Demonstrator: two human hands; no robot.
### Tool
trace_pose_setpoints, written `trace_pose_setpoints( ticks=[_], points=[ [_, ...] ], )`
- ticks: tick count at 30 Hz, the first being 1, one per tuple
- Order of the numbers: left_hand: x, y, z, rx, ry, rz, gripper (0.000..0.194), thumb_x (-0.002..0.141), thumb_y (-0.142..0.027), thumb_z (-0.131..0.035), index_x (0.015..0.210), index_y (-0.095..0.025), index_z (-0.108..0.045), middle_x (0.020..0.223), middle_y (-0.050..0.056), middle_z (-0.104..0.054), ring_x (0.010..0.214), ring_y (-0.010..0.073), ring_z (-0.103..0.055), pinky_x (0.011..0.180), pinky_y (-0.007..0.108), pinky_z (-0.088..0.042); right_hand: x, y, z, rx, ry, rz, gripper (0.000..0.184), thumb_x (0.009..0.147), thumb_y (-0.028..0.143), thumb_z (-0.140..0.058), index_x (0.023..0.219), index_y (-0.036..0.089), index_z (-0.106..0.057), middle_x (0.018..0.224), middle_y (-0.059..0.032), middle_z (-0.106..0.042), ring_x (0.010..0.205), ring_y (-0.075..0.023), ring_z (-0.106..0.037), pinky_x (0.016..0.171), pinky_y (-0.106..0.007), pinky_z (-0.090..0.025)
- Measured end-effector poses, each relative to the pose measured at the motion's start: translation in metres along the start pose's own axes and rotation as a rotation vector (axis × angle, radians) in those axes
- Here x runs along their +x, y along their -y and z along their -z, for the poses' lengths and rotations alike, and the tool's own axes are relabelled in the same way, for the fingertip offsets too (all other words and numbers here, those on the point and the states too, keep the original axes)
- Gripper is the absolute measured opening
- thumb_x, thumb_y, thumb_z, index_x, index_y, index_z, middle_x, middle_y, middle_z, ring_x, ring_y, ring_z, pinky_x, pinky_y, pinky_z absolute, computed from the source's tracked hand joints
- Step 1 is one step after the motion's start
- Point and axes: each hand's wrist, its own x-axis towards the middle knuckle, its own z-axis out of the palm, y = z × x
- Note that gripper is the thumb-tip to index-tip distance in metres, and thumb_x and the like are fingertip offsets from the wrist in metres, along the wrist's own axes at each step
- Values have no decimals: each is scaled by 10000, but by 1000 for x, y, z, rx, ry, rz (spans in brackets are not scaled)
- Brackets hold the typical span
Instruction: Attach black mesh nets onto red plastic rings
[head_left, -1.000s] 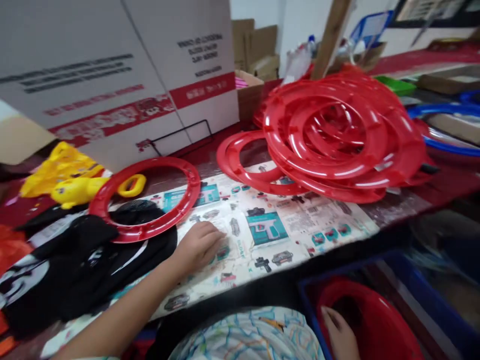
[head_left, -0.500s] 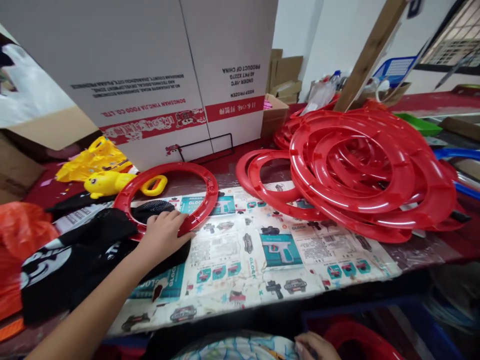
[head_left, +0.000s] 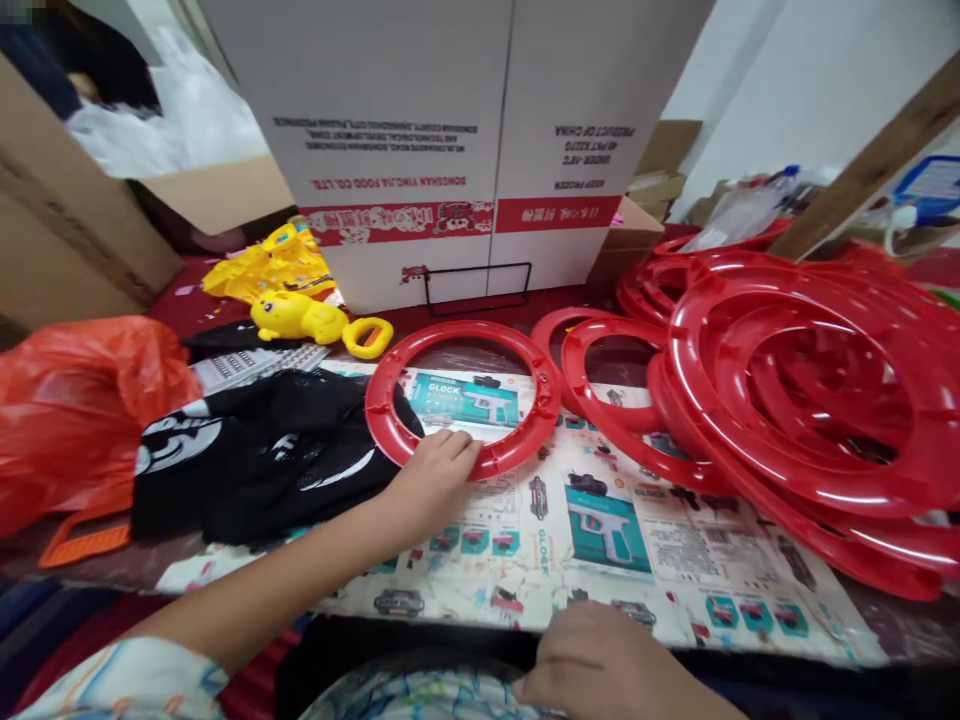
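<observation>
My left hand [head_left: 435,482] grips the near edge of a red plastic ring [head_left: 382,385], its fingers over the rim. The ring lies on printed cardboard sheeting [head_left: 517,560] that covers the front of the table. Just left of it, a crumpled black cloth [head_left: 255,470] with white print touches or nearly touches the rim. My right hand [head_left: 600,655] is at the table's front edge with its fingers curled under; whatever they may hold is hidden. To the ring's right, more red rings [head_left: 600,335] overlap, leading to a tall heap of rings [head_left: 720,400].
A white carton [head_left: 420,110] with upside-down print stands behind, a black wire frame [head_left: 480,300] before it. A yellow toy [head_left: 296,318] with a loop handle lies back left. An orange plastic bag [head_left: 90,410] is at the left edge. A wooden post [head_left: 870,150] rises behind the heap.
My left hand has drawn the ring rightward, off the black cloth and closer to the other rings. My right hand has come up to the table edge. The view has turned left.
</observation>
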Motion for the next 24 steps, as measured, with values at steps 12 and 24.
trace_pose_setpoints(
  ticks=[12, 24],
  points=[
    [-94, 79, 39, -199, -45, 357, 240, 828, -441, -618, 861, -206, -655, 964, 83, -648, 927, 277, -592, 848, 436, -465, 123, -57, -6, -452, -238, -60, 322, 869, 216, -672, 1168, 103, -633, 1211, -192, -618, 1128, -329, -534, 961, -489, -434],
    [-81, 135, 128, -523, -570, 837, 184, 886, -377, -557, 909, -199, -598, 714, -40, -575, 688, 156, -519, 625, 268, -379, 152, -76, 3, -422, -81, -145, 385, 897, 270, -670, 1236, 95, -613, 1183, -141, -665, 1068, -298, -590, 940, -444, -431]
  ],
)
